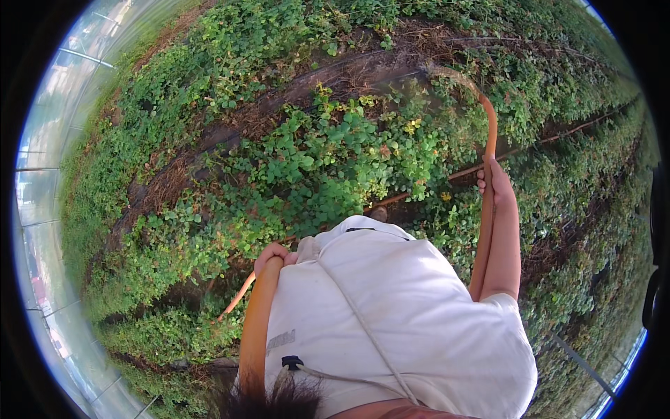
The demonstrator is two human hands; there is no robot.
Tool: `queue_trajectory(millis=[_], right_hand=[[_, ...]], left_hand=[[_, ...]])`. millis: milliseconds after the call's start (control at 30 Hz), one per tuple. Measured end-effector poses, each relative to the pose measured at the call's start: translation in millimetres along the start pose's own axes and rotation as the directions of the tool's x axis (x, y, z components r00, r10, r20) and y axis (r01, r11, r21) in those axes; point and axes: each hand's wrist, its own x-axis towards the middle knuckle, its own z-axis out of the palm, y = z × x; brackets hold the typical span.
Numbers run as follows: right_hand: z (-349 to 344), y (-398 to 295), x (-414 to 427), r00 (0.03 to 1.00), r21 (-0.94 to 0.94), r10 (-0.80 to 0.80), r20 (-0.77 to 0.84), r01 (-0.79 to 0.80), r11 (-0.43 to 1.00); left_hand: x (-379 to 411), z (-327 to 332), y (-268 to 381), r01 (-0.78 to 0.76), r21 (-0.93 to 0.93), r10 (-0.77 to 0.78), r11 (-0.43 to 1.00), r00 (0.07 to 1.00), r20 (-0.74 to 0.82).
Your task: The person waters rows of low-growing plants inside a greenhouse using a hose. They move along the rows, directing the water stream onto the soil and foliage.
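Note:
My right hand point(497, 180) is wrapped around an orange hose point(491, 125) near its outlet end, with the arm stretched forward. From that end a stream of water point(455, 74) arcs left onto the dark soil strip point(398, 70) between plants. The hose runs back along my right forearm, and another length comes down over my left side. My left hand point(272, 254) grips this length at waist height; its fingers are partly hidden. Below it, a thinner-looking stretch of hose point(238, 296) slants down toward the leaves. Low leafy green plants point(330, 152) lie directly before me.
A long brownish hose or pipe point(565, 133) crosses low through the plants. Dark lines point(335, 68), perhaps drip tubing, follow the soil strip among dry stems point(172, 183). A translucent greenhouse wall point(42, 194) with metal bars curves along the left. A loose cord point(361, 319) hangs over my white shirt.

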Motion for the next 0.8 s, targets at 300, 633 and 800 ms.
queue_trajectory(millis=[300, 633, 800], right_hand=[[-5, 30, -4, 1.0, 0.038, -0.006, 0.026, 0.005, 0.999], [84, 105, 0, 0.945, -0.112, 0.186, 0.27, -0.161, 0.981], [134, 132, -13, 0.863, -0.363, 0.327, 0.387, -0.183, 0.914]], left_hand=[[7, 2, 10, -0.2, 0.044, 0.199, 0.979, 0.98, 0.025], [9, 3, 24, -0.21, 0.069, 0.205, 0.975, 0.976, 0.072], [4, 0, 13, -0.128, 0.006, 0.128, 0.992, 0.99, 0.058]])
